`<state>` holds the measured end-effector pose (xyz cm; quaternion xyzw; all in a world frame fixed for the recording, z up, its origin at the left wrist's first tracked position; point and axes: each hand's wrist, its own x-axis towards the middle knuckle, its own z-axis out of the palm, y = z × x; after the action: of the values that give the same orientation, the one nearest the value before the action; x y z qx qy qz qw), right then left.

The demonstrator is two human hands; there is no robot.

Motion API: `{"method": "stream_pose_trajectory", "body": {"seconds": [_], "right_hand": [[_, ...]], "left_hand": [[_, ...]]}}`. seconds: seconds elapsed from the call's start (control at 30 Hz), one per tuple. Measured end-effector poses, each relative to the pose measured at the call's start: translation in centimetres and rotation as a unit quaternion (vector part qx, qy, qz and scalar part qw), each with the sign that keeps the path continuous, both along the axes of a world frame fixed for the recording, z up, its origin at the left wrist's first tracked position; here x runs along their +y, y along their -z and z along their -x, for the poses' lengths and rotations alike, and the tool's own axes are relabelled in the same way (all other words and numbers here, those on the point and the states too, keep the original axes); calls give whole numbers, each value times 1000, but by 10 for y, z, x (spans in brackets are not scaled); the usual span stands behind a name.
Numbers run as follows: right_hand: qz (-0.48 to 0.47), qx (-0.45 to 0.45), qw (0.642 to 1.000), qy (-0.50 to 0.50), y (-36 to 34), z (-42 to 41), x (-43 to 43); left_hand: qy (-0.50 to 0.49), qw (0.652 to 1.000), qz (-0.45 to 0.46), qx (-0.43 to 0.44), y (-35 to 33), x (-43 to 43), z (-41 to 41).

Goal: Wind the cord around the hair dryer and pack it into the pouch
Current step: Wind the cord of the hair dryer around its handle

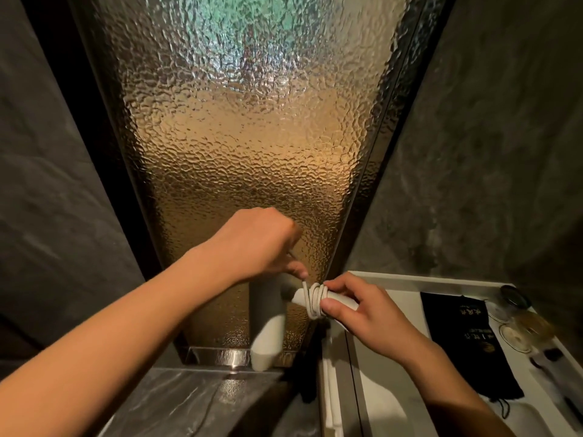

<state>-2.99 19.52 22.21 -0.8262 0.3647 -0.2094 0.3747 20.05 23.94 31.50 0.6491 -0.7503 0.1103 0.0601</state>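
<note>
A pale grey-white hair dryer (pixel 268 323) hangs in mid-air in front of the textured glass, barrel pointing down. My right hand (pixel 359 307) grips its handle, thumb pressed on several loops of the light cord (pixel 314 299) wound around it. My left hand (pixel 262 244) is closed above and to the left, pinching the free length of cord that runs up from the coil. A black pouch (pixel 467 342) with gold lettering lies flat in the white tray on the right, its drawstring trailing toward me.
The white tray (pixel 394 279) on the right also holds glass jars with lids (pixel 517 323) and small dark items. A dark marble ledge (pixel 189 402) runs below the glass panel (pixel 246 152). Dark walls close in on both sides.
</note>
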Motion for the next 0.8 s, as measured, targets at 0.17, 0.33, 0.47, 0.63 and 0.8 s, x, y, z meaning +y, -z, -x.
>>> {"method": "stream_pose_trajectory", "body": {"seconds": [0.17,0.33,0.47,0.63,0.8], "right_hand": [[-96,-60,991,-70,-14,3,7],[-227,-158,958,-78,-19,1,19],[-224,-156,958,-86,-19,-1,24],[-188,-140,969,-77,-13,3,28],[-257,-194,944,-72,-16,5,27]], "left_hand": [[88,977,-99,169,2,-14,-15],[136,901,-185,367,19,-19,-16],[145,874,-212,413,36,-24,-15],[161,840,-260,448,71,-25,-19],[191,705,-347,589,99,-30,-22]]}}
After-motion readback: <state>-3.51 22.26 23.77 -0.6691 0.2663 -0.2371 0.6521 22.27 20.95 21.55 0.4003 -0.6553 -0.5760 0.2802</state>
